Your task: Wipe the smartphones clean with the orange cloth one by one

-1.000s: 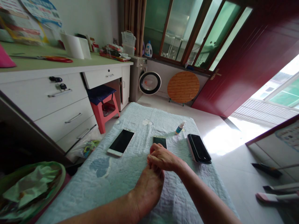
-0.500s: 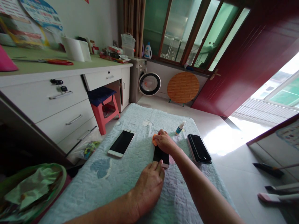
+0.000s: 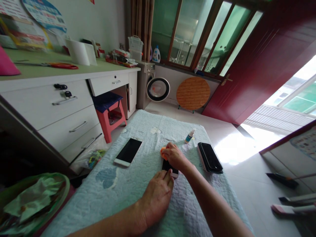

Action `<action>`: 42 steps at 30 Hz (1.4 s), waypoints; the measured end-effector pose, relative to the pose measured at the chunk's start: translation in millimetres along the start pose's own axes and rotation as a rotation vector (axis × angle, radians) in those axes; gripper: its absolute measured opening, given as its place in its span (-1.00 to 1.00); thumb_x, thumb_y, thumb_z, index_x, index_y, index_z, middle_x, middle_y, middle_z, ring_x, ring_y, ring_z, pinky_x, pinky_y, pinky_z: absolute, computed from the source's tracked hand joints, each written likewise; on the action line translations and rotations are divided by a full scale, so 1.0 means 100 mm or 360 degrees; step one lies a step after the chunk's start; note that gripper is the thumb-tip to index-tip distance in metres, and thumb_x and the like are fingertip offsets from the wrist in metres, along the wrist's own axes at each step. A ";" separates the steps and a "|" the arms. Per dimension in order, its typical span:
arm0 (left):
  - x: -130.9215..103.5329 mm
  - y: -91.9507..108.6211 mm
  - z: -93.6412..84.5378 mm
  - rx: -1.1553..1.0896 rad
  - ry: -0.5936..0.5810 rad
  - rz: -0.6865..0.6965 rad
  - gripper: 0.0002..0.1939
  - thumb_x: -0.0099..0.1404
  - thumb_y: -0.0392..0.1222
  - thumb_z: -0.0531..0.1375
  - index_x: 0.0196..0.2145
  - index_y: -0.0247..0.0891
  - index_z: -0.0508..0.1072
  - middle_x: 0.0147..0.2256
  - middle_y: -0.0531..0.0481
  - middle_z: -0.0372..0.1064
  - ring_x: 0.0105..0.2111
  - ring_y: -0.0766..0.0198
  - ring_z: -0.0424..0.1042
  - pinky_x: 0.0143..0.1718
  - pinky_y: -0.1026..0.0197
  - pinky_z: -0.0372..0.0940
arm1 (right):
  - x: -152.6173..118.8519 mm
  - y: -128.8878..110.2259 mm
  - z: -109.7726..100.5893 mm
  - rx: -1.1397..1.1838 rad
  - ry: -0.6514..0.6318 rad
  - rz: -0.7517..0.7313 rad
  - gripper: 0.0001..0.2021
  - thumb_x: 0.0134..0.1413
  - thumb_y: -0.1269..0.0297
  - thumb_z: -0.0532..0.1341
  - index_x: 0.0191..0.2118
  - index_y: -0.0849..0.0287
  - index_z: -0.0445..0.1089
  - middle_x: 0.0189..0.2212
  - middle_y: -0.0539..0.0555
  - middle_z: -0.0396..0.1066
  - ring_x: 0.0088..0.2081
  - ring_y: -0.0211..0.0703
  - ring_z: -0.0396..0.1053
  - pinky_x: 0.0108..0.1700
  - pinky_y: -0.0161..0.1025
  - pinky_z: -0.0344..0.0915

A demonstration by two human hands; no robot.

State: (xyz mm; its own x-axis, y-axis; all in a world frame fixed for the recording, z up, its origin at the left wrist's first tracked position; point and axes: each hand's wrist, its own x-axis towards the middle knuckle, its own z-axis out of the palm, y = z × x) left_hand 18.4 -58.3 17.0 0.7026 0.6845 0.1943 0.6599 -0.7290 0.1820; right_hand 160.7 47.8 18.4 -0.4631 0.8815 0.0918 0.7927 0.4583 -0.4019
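Observation:
A smartphone [image 3: 171, 167] with a dark screen lies on the quilted cloth, its upper part covered by my right hand [image 3: 174, 156]. That hand is closed on an orange cloth [image 3: 164, 153], pressed against the phone's far end. My left hand [image 3: 158, 194] lies flat, fingers stretched out and touching the phone's near end. To the left lies a white smartphone [image 3: 128, 151], screen up. On the right are stacked dark phones [image 3: 210, 157]. A small spray bottle [image 3: 190, 136] with a blue label stands beyond my right hand.
The light-blue quilted cloth [image 3: 118, 200] covers the surface under the phones. At lower left is a green-rimmed bin [image 3: 65, 184] with crumpled paper. A red stool [image 3: 108, 118] stands by the white drawers [image 3: 69, 126]. Brushes [image 3: 283, 180] lie on the floor at right.
My right hand has slid slightly toward me along the phone with the orange cloth. My left hand stays on the phone's near end.

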 end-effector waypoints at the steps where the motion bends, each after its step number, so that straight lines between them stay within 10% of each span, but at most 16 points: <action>1: 0.00 0.00 0.02 -0.0010 0.0011 0.0004 -0.64 0.26 -0.45 0.05 0.01 -0.43 0.38 0.05 -0.22 0.35 0.03 0.07 0.32 0.11 0.06 0.24 | -0.04 -0.02 0.00 0.0028 -0.0025 -0.0016 -0.83 0.15 0.39 0.16 -0.31 0.14 0.52 -0.25 0.07 0.21 -0.22 -0.20 0.14 -0.10 -0.28 0.14; 10: 0.01 -0.03 0.15 -0.0063 0.0185 0.0006 -0.69 0.19 -0.48 0.05 -0.12 -0.39 0.42 -0.10 -0.20 0.44 -0.03 0.05 0.38 0.06 0.00 0.30 | -0.24 -0.31 -0.18 0.0320 -0.0357 -0.0133 -0.82 0.07 0.46 0.19 -0.41 0.13 0.53 -0.30 0.04 0.29 -0.21 -0.22 0.23 -0.08 -0.27 0.18; 21: 0.05 -0.11 -0.13 -0.0332 0.0097 -0.0039 -0.71 0.30 -0.32 0.09 -0.03 -0.22 0.39 -0.01 -0.07 0.38 -0.07 0.13 0.34 0.03 0.05 0.27 | -0.59 -0.05 -0.26 0.0585 0.0462 0.0661 -0.80 0.06 0.39 0.05 -0.38 0.17 0.42 -0.46 0.01 0.43 -0.37 -0.21 0.36 -0.26 -0.30 0.24; 33: 0.09 -0.30 -0.01 -0.0310 0.0088 -0.0362 -0.46 0.25 -0.03 0.18 0.13 -0.33 0.28 0.10 -0.22 0.28 0.09 0.00 0.26 0.13 -0.01 0.15 | -0.65 0.07 0.00 0.0886 0.0516 0.0942 -0.85 -0.06 0.29 0.04 -0.45 0.13 0.35 -0.64 -0.05 0.32 -0.59 -0.27 0.24 -0.52 -0.37 0.12; 42: 0.14 -0.31 0.02 -0.0290 0.0088 -0.0437 -0.45 0.26 -0.09 0.19 0.16 -0.32 0.22 0.01 -0.19 0.31 0.02 0.06 0.29 0.05 0.08 0.20 | -0.62 -0.01 -0.01 0.1795 0.0624 0.1057 -0.83 -0.20 0.23 0.11 -0.42 0.20 0.32 -0.67 -0.10 0.23 -0.67 -0.36 0.11 -0.65 -0.41 -0.02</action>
State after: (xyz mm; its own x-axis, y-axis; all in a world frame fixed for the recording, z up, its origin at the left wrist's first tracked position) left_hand 8.7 -26.1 12.5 0.4865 0.8580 0.1649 0.7605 -0.5088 0.4033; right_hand 188.9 -7.5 14.2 0.1661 0.9580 -0.2339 -0.0186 -0.2341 -0.9720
